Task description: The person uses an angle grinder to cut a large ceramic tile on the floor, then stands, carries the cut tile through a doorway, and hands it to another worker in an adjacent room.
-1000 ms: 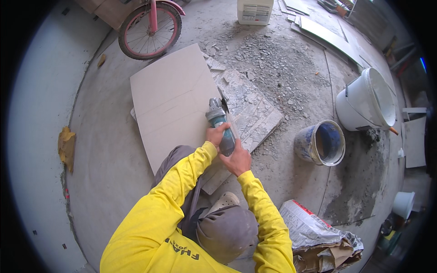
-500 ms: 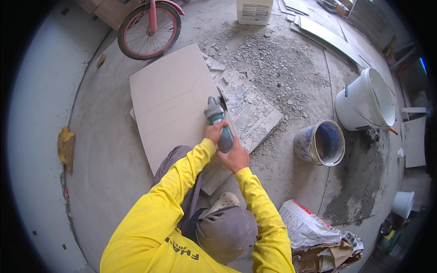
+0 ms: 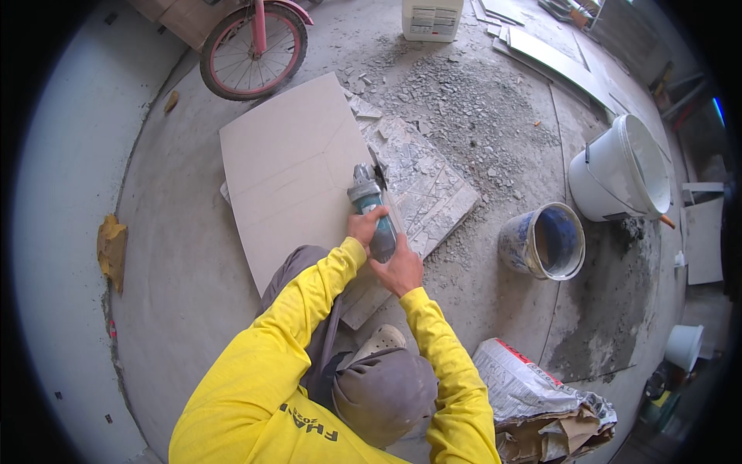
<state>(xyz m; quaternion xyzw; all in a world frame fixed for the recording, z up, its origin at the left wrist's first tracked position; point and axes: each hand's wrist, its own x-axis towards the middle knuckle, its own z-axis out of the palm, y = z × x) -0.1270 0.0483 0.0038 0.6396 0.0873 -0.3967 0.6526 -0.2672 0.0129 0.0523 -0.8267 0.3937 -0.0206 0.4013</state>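
Note:
Both my hands grip a teal and grey angle grinder [image 3: 374,203]. My left hand [image 3: 363,226] wraps its body from the left, and my right hand [image 3: 399,267] closes round its rear end. The grinder's dark disc [image 3: 378,168] stands on edge at the right edge of a large beige tile [image 3: 290,166]; whether it touches the tile is hard to tell. Beneath the tile lies a scuffed, chipped slab [image 3: 429,185], littered with thin tile strips and sticking out to the right.
Grey rubble [image 3: 471,116] spreads beyond the slab. To the right stand a blue-stained bucket [image 3: 519,243] and a big white bucket [image 3: 607,174]. A torn paper sack [image 3: 525,387] lies near right. A pink bicycle wheel [image 3: 253,50] and a white canister [image 3: 431,22] stand at the back.

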